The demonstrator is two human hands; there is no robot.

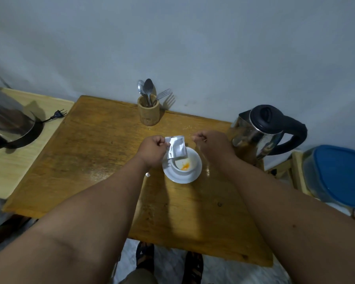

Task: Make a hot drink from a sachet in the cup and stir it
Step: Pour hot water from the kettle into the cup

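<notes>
While my left hand [153,147] is pinching the silver sachet [176,148], tilting it over the white cup [183,163] on its saucer [195,173], I'm keeping my right hand [210,143] loosely clenched on nothing nearby. I'm judging powder could be spilling past the rim if the tilt drifts. I'm working at a wooden table [90,160] against a pale wall, kettle [260,132] just beside.

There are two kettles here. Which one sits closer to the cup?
The kettle with the black lid and handle, on the brown table just right of the cup. The other kettle stands far left on a separate pale surface.
</notes>
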